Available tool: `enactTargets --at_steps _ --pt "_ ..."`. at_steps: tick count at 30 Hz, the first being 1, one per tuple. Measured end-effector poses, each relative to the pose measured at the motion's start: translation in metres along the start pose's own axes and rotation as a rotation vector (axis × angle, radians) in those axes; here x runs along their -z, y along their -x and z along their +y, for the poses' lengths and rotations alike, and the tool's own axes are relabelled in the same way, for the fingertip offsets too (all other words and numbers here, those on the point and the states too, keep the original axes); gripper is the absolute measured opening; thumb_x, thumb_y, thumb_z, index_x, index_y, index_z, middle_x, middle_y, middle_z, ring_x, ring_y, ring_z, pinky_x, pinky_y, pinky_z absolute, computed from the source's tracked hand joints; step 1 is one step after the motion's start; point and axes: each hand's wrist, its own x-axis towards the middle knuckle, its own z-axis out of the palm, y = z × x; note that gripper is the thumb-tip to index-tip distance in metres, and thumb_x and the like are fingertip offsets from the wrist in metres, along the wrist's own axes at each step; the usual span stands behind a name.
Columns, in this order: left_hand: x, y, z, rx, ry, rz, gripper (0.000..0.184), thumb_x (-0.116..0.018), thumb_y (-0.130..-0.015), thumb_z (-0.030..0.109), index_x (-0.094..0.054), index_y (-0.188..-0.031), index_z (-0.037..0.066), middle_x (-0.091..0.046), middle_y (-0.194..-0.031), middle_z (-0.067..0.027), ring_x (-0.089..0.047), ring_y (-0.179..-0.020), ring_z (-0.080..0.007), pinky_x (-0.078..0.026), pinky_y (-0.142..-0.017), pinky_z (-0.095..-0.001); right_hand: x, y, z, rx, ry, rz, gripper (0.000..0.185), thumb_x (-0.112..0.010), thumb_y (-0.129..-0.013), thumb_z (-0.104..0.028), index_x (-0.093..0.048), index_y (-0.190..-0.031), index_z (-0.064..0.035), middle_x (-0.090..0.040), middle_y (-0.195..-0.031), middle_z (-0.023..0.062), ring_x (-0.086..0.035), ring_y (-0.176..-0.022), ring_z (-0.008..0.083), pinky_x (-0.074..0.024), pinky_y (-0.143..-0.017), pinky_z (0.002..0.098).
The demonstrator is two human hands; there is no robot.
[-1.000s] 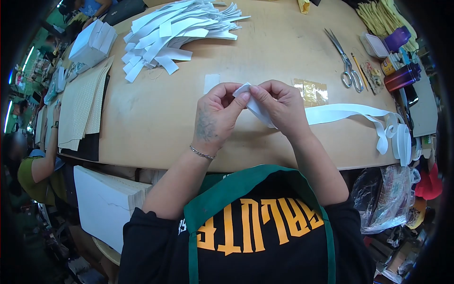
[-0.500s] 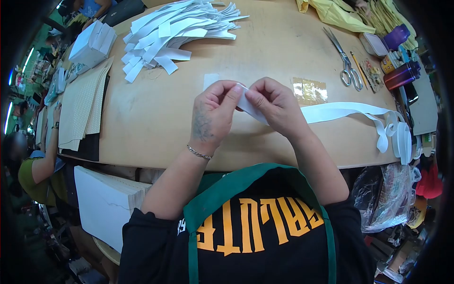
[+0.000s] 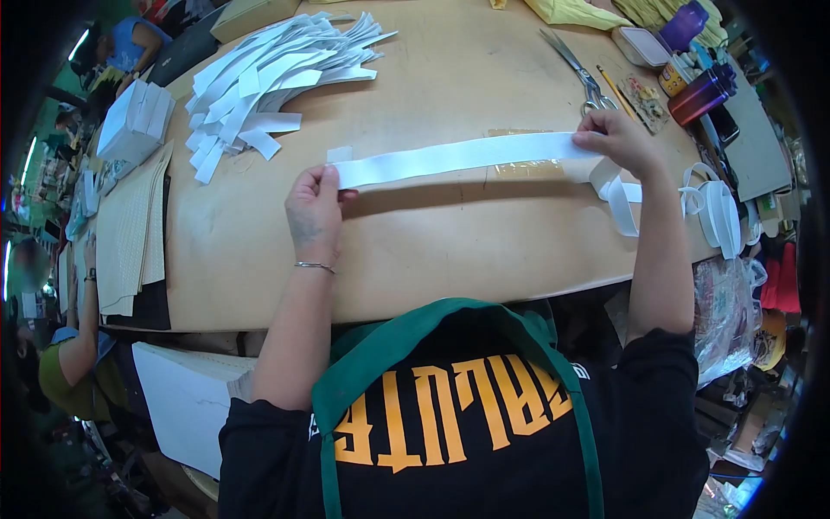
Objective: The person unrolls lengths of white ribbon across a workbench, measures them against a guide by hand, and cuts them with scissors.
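Note:
A white strip (image 3: 458, 156) is stretched nearly level above the table. My left hand (image 3: 314, 212) pinches its left end between thumb and fingers. Farther along the strip, my right hand (image 3: 618, 143) grips it, and the rest runs down in loose loops (image 3: 718, 212) at the table's right edge. Behind the strip lies a clear piece with yellowish tape (image 3: 523, 167), partly covered. A small white piece (image 3: 340, 155) rests just beyond my left hand. Scissors (image 3: 581, 76) lie beyond my right hand, which is close to their handles.
A heap of cut white strips (image 3: 268, 82) lies at the back left of the table (image 3: 415, 251). Stacked white blocks (image 3: 134, 121) and patterned sheets (image 3: 130, 233) are at the left. A pencil, a purple bottle (image 3: 702, 93) and a container stand at the right. Co-workers sit at the left.
My hands have moved far apart, left and right, pulling the white strip out straight between them. The view has shifted, and the strip's tail now hangs in loops by my right hand.

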Motion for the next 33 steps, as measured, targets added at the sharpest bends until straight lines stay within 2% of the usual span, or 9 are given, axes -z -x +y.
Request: enactTargets --at_steps 6,14,17,19,21,23,27,29,33 --pt "0.008 -0.014 -0.024 -0.339 -0.528 -0.040 0.019 -0.056 -0.086 0.017 -0.060 -0.085 -0.002 -0.059 -0.074 -0.0090 -0.057 -0.065 -0.0158 -0.046 -0.062 -0.0281 -0.028 -0.040 0.014 -0.024 0.326 0.040 0.023 -0.071 -0.072 -0.021 -0.061 -0.076 -0.0007 -0.060 -0.070 0.0098 -0.055 -0.066 0.0190 -0.0414 -0.060 0.0317" --pt "-0.012 -0.022 -0.012 -0.297 -0.686 -0.144 0.022 -0.061 -0.081 0.020 -0.065 -0.085 -0.001 -0.061 -0.076 -0.0104 -0.057 -0.067 -0.0177 -0.045 -0.065 -0.0289 -0.024 -0.038 0.009 -0.163 0.541 0.087 0.022 -0.069 -0.071 -0.021 -0.062 -0.084 -0.0035 -0.062 -0.085 0.0139 -0.060 -0.083 0.0260 -0.0458 -0.069 0.0376" --pt "-0.009 -0.022 -0.008 -0.311 -0.708 -0.182 0.023 -0.062 -0.081 0.020 -0.065 -0.087 -0.001 -0.060 -0.076 -0.0091 -0.057 -0.069 -0.0153 -0.045 -0.066 -0.0273 -0.043 -0.029 -0.005 -0.039 0.989 0.379 0.022 -0.069 -0.071 -0.021 -0.063 -0.087 -0.0076 -0.061 -0.091 0.0119 -0.057 -0.092 0.0264 -0.0455 -0.072 0.0387" --pt "-0.006 -0.022 -0.009 -0.297 -0.693 -0.192 0.022 -0.062 -0.081 0.020 -0.066 -0.087 -0.001 -0.059 -0.077 -0.0089 -0.057 -0.070 -0.0150 -0.045 -0.067 -0.0268 -0.069 -0.034 -0.032 0.094 0.848 0.528 0.024 -0.068 -0.070 -0.021 -0.063 -0.091 -0.0106 -0.059 -0.098 0.0096 -0.053 -0.100 0.0272 -0.0436 -0.078 0.0400" --pt "-0.006 -0.023 -0.010 -0.275 -0.652 -0.198 0.022 -0.063 -0.081 0.020 -0.066 -0.087 -0.001 -0.058 -0.078 -0.0088 -0.056 -0.072 -0.0144 -0.044 -0.068 -0.0261 -0.114 -0.045 -0.068 0.505 0.546 0.390 0.034 -0.070 -0.068 -0.014 -0.061 -0.100 -0.0088 -0.059 -0.109 0.0084 -0.052 -0.102 0.0287 -0.0404 -0.088 0.0390" --pt "-0.005 -0.024 -0.009 -0.285 -0.644 -0.221 0.020 -0.062 -0.082 0.019 -0.065 -0.088 0.000 -0.059 -0.079 -0.0069 -0.057 -0.071 -0.0136 -0.044 -0.068 -0.0252 -0.165 -0.054 -0.093 0.841 0.110 0.258 0.033 -0.068 -0.074 -0.016 -0.059 -0.104 -0.0061 -0.061 -0.100 0.0108 -0.052 -0.100 0.0287 -0.0417 -0.087 0.0378" --pt "0.002 -0.029 -0.011 -0.199 -0.386 -0.295 0.014 -0.060 -0.083 0.010 -0.062 -0.091 -0.001 -0.059 -0.078 -0.0077 -0.058 -0.070 -0.0131 -0.045 -0.064 -0.0246 -0.190 -0.061 -0.117 0.567 -0.241 -0.058 0.028 -0.065 -0.079 -0.011 -0.058 -0.104 -0.0025 -0.063 -0.090 0.0082 -0.059 -0.084 0.0196 -0.0469 -0.075 0.0302" --pt "-0.002 -0.023 0.000 0.025 -0.141 -0.314 0.018 -0.059 -0.084 0.009 -0.058 -0.098 -0.001 -0.061 -0.079 -0.0070 -0.058 -0.071 -0.0112 -0.045 -0.064 -0.0226 -0.189 -0.066 -0.117 0.345 -0.559 -0.225 0.024 -0.064 -0.080 -0.008 -0.058 -0.102 -0.0017 -0.063 -0.086 0.0052 -0.059 -0.079 0.0138 -0.0471 -0.071 0.0261" --pt "0.001 -0.020 0.005 0.124 0.047 -0.318 0.028 -0.059 -0.084 0.008 -0.051 -0.110 -0.001 -0.062 -0.082 -0.0041 -0.058 -0.071 -0.0075 -0.044 -0.063 -0.0176 -0.184 -0.073 -0.123 0.200 -0.670 -0.273 0.022 -0.067 -0.076 -0.011 -0.060 -0.096 -0.0030 -0.061 -0.082 0.0070 -0.056 -0.074 0.0128 -0.0458 -0.068 0.0270"
